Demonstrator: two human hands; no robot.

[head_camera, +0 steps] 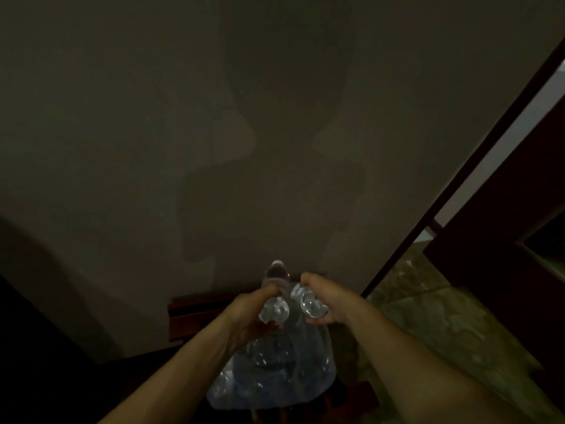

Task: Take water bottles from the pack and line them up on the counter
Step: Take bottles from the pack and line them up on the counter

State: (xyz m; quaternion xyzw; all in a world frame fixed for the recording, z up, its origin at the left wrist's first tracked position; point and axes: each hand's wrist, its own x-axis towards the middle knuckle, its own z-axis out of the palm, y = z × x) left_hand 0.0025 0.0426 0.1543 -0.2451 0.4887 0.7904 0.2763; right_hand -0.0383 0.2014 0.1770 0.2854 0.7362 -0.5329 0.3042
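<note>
The scene is dim. My left hand [250, 313] is closed around a clear water bottle [275, 289] with a dark label, held lengthwise with its base toward me. My right hand [321, 298] grips a second clear water bottle [310, 304], base also toward me. Both bottles are side by side, above the plastic-wrapped pack [275, 374] of several bottles that lies below my forearms. The far ends of both bottles are partly hidden by my fingers.
A plain wall [275, 117] fills most of the view, with my shadow on it. A dark wooden ledge [195, 313] sits against the wall behind the pack. To the right are a dark door frame [458, 185] and a mottled stone floor [428, 301].
</note>
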